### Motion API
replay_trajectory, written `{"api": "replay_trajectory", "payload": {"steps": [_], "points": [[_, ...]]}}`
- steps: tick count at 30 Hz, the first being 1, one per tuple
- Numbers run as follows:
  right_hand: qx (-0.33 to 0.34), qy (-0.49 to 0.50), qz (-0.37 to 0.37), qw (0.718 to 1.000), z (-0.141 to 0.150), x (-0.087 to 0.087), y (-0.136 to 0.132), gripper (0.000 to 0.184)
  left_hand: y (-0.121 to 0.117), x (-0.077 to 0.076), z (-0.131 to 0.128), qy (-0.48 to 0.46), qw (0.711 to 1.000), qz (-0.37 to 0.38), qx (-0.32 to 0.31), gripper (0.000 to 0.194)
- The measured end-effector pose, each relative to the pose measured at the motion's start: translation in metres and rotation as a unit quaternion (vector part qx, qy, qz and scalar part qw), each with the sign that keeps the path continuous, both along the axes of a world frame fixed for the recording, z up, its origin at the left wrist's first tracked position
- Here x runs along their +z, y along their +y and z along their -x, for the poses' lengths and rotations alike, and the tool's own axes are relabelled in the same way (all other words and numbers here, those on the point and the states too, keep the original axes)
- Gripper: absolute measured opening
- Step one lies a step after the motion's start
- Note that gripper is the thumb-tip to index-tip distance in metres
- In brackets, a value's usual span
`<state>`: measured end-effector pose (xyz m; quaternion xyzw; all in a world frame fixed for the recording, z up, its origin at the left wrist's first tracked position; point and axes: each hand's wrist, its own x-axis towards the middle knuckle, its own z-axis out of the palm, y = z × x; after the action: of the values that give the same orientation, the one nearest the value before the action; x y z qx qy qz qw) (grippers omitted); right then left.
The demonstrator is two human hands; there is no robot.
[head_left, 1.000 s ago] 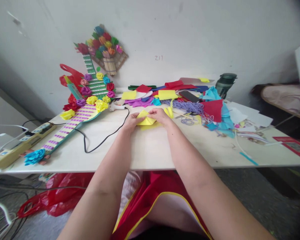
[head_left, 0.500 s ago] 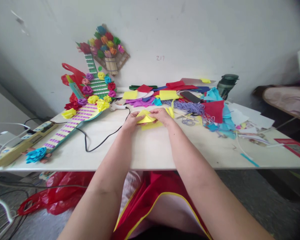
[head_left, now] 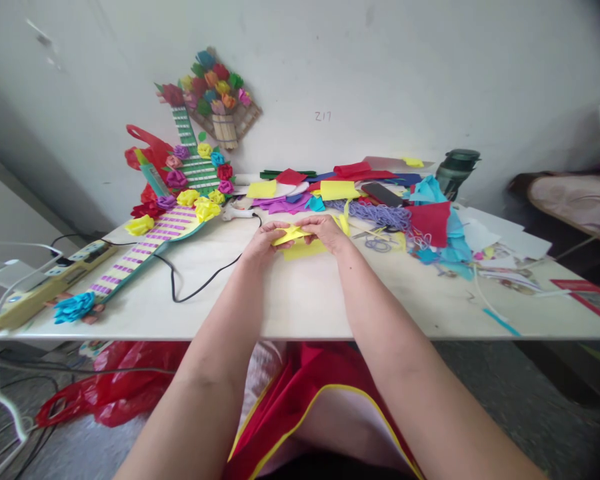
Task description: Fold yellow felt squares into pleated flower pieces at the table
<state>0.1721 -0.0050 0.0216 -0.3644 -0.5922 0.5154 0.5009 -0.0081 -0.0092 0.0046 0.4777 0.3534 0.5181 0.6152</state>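
Between both hands is a folded piece of yellow crepe paper, raised a little above the table. My left hand pinches its left end with thumb and fingers. Its right end is gripped by my right hand, thumb on top. Under the hands lies another flat yellow paper sheet on the white table. More yellow paper strips lie just beyond my right hand. The undersides of the fingers are hidden by the folded paper.
A guitar-shaped craft with paper flowers lies left, near a hot glue gun, its black cord and a power strip. Coloured paper, purple yarn, a phone and a dark bottle stand along the back and right.
The yellow paper between my hands has been folded or pressed into a narrower, flatter strip. Both hands stay in nearly the same place, and the view has shifted slightly.
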Motion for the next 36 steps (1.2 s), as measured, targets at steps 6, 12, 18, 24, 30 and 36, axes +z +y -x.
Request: {"api": "replay_trajectory", "payload": {"steps": [6,12,18,24,30,36], "points": [[0.001,-0.015,-0.008,1.000,-0.0003,0.0028,-0.0024,0.018,0.0001,0.0014,-0.0013,0.004,1.000,-0.010,-0.019,0.023],[0.005,-0.037,-0.042,0.998,-0.0009,0.0028,-0.0032,0.017,-0.0020,0.0050,-0.0043,-0.011,1.000,-0.012,-0.018,0.022],[-0.037,-0.058,-0.042,0.997,0.0049,-0.0009,-0.0017,0.012,-0.0014,0.0027,-0.0046,0.022,0.999,-0.019,-0.018,0.032],[-0.070,-0.023,-0.006,0.997,0.0033,0.0000,0.0007,0.022,0.0039,-0.0017,-0.0060,0.039,0.998,-0.046,-0.004,0.037],[-0.106,0.019,0.072,0.992,-0.0022,-0.0001,0.0055,0.037,0.0034,-0.0016,-0.0075,0.042,0.997,-0.066,0.011,0.033],[-0.107,-0.016,0.097,0.989,0.0001,0.0000,0.0022,0.032,0.0042,-0.0018,-0.0072,0.064,0.995,-0.075,0.020,0.033]]}}
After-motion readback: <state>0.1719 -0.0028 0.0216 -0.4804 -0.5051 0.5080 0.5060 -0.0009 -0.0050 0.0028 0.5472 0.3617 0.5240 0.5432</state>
